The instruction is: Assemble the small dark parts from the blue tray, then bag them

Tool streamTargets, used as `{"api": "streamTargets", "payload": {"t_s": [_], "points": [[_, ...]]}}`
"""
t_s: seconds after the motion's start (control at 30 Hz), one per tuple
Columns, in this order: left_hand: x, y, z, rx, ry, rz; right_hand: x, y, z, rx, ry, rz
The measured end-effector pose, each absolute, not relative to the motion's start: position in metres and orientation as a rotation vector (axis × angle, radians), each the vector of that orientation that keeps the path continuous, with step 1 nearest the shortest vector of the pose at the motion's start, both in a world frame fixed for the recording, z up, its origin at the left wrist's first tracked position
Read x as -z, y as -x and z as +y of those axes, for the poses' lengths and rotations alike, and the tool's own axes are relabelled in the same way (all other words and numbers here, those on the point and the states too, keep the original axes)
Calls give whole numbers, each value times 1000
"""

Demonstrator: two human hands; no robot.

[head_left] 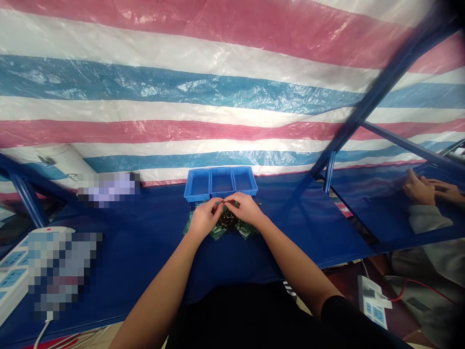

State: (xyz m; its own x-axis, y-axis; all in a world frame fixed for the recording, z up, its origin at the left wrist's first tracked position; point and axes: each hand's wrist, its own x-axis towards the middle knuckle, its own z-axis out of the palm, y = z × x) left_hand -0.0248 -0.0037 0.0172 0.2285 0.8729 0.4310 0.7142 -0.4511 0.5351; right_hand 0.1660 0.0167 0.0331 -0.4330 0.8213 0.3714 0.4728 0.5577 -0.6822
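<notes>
My left hand [205, 217] and my right hand [247, 208] meet fingertip to fingertip above a pile of small dark metallic parts [228, 222]. Both are closed in a pinch around something small and dark, too tiny to name. Green-printed clear packets [219, 231] lie under and beside my hands, with another green packet [245, 230] by my right wrist. Just beyond my fingers stand three joined blue trays: the left tray [198, 198], the middle tray [222, 194] and the right tray [247, 191].
A white power strip [14, 271] and a blurred-out item [65, 271] lie at left on the blue table [138, 261]. Behind them are a white roll [69, 160] and another blurred item [111, 188]. Blue metal posts [363, 106] rise at right, past which a co-worker's hands [421, 189] show.
</notes>
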Motion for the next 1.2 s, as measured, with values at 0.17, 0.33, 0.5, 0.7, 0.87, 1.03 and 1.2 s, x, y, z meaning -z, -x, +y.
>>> {"api": "streamTargets", "payload": {"t_s": [0.17, 0.33, 0.5, 0.7, 0.87, 1.03, 1.2], "points": [[-17, 25, -4, -1076, -2252, 1536, -31, -163, 16, -742, 1053, -1991], [-17, 26, -4, -1087, -2255, 1619, -31, -161, 14, -809, 1045, -1941], [-17, 24, -5, -1115, -2251, 1481, -27, -160, 16, -763, 1015, -1938], [-20, 22, -7, -1034, -2246, 1493, -21, -158, 19, -833, 1093, -1729], [-19, 23, -6, -1058, -2274, 1495, -22, -158, 20, -909, 1085, -1678], [-19, 24, -5, -1114, -2249, 1534, -24, -160, 20, -873, 1059, -1721], [-21, 23, -6, -1089, -2237, 1560, -22, -163, 21, -820, 1047, -1742]]}}
